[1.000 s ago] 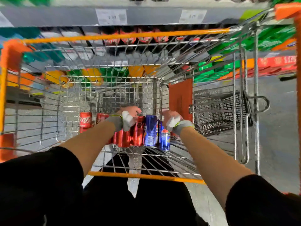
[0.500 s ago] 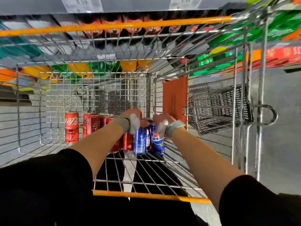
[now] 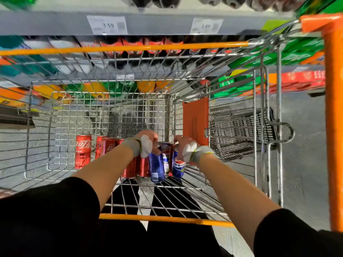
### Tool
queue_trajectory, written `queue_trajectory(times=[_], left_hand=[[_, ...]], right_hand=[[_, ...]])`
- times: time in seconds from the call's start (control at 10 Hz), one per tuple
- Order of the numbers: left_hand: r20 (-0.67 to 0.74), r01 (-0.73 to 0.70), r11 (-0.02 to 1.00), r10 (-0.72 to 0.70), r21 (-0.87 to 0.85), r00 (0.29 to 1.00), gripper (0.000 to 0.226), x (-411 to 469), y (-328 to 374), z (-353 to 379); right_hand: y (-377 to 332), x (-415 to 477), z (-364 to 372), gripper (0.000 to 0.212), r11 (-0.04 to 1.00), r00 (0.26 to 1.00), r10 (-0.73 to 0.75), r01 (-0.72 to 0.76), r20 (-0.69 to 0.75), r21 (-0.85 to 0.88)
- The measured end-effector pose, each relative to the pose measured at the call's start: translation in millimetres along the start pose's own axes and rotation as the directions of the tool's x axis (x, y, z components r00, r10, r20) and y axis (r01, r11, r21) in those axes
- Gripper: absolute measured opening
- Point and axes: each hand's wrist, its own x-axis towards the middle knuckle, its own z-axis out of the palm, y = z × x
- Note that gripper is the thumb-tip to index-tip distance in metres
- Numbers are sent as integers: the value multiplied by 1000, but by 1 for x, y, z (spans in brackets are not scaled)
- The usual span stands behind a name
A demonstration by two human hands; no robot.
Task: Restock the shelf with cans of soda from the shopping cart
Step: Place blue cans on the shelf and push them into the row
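The shopping cart [image 3: 120,49] is a wire basket with orange trim along its rims, seen from above; its floor is a grid of steel rods, with grey concrete floor [image 3: 306,164] showing through and around it; an orange panel [image 3: 195,120] hangs on the inside of its right wall. Beyond the far rim stands the shelf [image 3: 55,23], a grey metal edge carrying two white price tags [image 3: 107,25]; below it sits a row of dark bottles with red labels [image 3: 130,42], lower down orange and green bottles [image 3: 146,85], and green packs [image 3: 297,52] off to the right; all of this is blurred. A second, smaller wire basket [image 3: 241,134] sits outside the right wall.

On the cart floor red cans [image 3: 83,151] stand upright in a loose row toward the left, one apart, the others running under the left forearm. Just right of them are the blue ones; the left hand [image 3: 146,145], half covered by a white and grey glove, has its fingers curled down over the top of a blue can [image 3: 156,167], which tilts slightly; the right hand [image 3: 185,148], gloved likewise, is curled over the top of a second blue can [image 3: 179,168]; a third blue can [image 3: 167,156] stands between them. Whether either held can is clear of the rods I cannot tell. Black sleeves [image 3: 46,219] fill the near corners.
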Motion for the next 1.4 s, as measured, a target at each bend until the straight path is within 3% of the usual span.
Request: queue_trajectory(times=[0.1,0.2,0.3,0.4,0.6,0.7,0.8,0.9,1.0,1.1,1.3,1.4], left_hand=[[42,-12,998,10,61,999,17,-11,-12,2],[-78,-103,995,102,-11,992,24,-32,-14,-10],[-215,-87,996,89,16,973,29,-63,-9,-33],[-302,-113,993,99,-27,948,46,-97,-5,-63],[-428,-169,986,148,-12,891,37,-199,32,-147],[-444,-169,986,155,8,883,29,-233,47,-179],[-543,-205,975,217,84,811,25,-297,71,-214],[-575,-189,962,271,199,772,34,-330,87,-244],[-659,-149,951,297,272,691,43,-375,110,-263],[-706,-73,910,365,408,607,43,-426,145,-286],[-794,-44,864,480,501,374,44,-519,215,-327],[-830,39,862,474,506,292,42,-552,248,-344]], right_hand=[[-3,-8,-1,37,1000,996,14,-12,-93,22],[-17,-26,-9,33,993,967,103,-113,-233,-28],[-23,-51,-33,51,997,980,45,-32,-195,69],[-33,-91,-63,54,998,968,64,-55,-244,44],[-71,-170,-142,30,997,843,71,-66,-534,29],[-83,-212,-179,28,998,823,16,-44,-568,-36],[-94,-268,-220,56,999,747,-30,13,-664,-31],[-101,-304,-258,55,996,722,-84,79,-687,-39],[-109,-352,-286,43,995,643,-88,92,-761,-37],[-117,-403,-317,49,992,569,-125,82,-813,-95],[-127,-478,-368,44,973,418,-224,150,-881,-176],[-129,-510,-384,51,973,373,-223,145,-901,-180]])
